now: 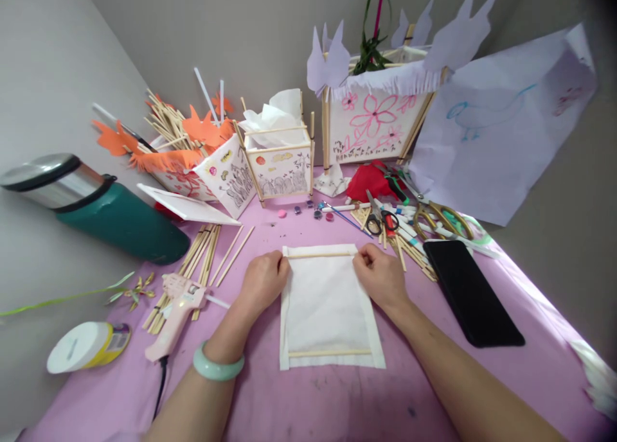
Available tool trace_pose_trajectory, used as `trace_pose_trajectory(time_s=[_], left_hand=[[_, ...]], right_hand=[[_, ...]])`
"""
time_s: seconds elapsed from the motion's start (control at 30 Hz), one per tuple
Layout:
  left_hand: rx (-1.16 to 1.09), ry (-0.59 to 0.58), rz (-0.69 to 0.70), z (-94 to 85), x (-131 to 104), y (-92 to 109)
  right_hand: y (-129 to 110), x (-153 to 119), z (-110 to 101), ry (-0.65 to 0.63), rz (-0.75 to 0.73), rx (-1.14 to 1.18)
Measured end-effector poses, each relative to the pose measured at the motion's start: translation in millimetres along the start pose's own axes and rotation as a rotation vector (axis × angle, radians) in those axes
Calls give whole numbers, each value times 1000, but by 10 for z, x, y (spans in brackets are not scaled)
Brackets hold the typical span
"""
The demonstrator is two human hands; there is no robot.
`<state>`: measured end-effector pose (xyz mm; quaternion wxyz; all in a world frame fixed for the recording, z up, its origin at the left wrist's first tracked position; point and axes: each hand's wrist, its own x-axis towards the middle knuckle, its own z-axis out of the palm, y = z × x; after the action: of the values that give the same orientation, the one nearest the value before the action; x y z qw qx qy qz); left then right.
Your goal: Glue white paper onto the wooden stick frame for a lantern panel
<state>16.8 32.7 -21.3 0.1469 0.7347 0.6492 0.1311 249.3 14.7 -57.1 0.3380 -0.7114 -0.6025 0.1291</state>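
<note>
Both hands are gripping a white sheet [330, 304], which is lying flat on the pink-covered desk [337, 406], midway between the desk's left and right edges. The left hand [266, 276] is pinching the sheet's far left corner and the right hand [382, 275] is pinching its far right corner — thumbs and fingers closing narrowly at the two ends of a top stick [321, 256]. A bottom stick [330, 353] is running along the sheet's near edge. A pale green bangle [218, 369] is circling the left wrist.

Toward the desk's left edge, a pink glue gun [174, 318] is resting across thin sticks [206, 254], and a teal bottle [120, 222] is standing behind it. Along the back edge, a small box [284, 172] and a larger flowered box [376, 124] are standing — with black-handled scissors [375, 204] lying in front of the larger one. Near the right edge, a black phone [472, 291] is lying face up.
</note>
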Motion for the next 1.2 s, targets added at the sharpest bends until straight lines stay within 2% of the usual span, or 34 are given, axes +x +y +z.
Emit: trace_pose_trajectory(time_s=[0.3,0.87,1.07,1.2], left_hand=[[-154,16,-72,-36,18,-47],[-263,-1,-54,-20,57,-70],[-415,-8,-96,-47,44,-92],[-559,-74,-163,-95,17,-63]], right_hand=[[-8,7,-12,-11,-6,25],[10,18,4,-14,-23,35],[-13,6,-37,-13,0,120],[-20,2,-47,1,29,173]])
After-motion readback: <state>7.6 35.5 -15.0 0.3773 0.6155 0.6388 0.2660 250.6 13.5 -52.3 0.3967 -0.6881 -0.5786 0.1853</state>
